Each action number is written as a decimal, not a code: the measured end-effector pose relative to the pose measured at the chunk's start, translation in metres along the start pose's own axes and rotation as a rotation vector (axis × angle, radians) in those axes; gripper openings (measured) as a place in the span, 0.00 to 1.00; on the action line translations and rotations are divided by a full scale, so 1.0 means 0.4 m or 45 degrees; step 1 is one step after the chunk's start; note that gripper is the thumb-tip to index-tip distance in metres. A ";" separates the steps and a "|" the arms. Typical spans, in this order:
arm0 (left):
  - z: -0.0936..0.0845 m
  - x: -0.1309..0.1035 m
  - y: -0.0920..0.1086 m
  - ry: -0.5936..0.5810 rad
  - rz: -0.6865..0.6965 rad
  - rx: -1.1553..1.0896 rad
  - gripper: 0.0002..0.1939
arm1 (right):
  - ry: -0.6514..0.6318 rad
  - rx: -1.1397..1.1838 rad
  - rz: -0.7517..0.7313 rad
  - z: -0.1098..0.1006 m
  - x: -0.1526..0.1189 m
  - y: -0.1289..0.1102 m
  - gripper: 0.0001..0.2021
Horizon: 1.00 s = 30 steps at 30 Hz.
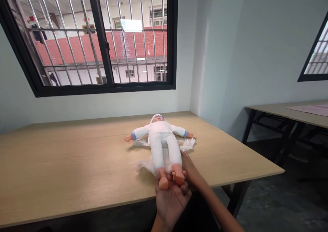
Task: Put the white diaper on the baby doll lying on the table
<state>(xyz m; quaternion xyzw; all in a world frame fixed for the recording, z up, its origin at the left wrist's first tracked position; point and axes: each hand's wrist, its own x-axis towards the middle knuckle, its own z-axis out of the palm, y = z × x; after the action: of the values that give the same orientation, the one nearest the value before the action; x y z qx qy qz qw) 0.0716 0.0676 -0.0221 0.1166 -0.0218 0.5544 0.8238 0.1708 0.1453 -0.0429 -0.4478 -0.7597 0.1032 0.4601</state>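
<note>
A baby doll [160,140] in a white suit with blue cuffs and a cap lies on its back, arms spread and feet toward me. Palm up beneath its feet, my left hand [171,198] is closed around the ankles. My right hand [188,165] reaches along the doll's leg on the right side; its fingers are mostly hidden behind that leg. Crumpled thin white material [188,144] pokes out from under the doll on both sides. Whether my right hand grips this material is not visible.
The doll rests on a wooden table [77,167] whose front edge is close to me. Behind it is a barred window [110,84] in the wall. Another table [276,112] stands at the right with pink sheets [310,109] on it.
</note>
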 end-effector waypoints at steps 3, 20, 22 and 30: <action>0.001 -0.002 0.001 0.000 0.004 0.021 0.21 | -0.153 -0.040 -0.115 -0.034 0.078 0.057 0.32; -0.012 -0.005 0.009 -0.059 -0.055 0.045 0.25 | 0.286 0.776 0.481 -0.066 0.077 0.106 0.21; -0.012 -0.006 0.009 -0.042 -0.054 0.055 0.25 | 0.358 0.889 0.595 -0.075 0.072 0.108 0.19; -0.011 -0.007 0.009 -0.009 -0.057 0.072 0.24 | 0.407 0.840 0.613 -0.074 0.073 0.102 0.16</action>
<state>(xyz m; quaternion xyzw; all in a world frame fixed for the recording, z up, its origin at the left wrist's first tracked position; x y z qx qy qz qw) 0.0666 0.0674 -0.0262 0.1423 -0.0065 0.5357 0.8323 0.2128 0.1839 -0.0320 -0.4516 -0.4793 0.3741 0.6530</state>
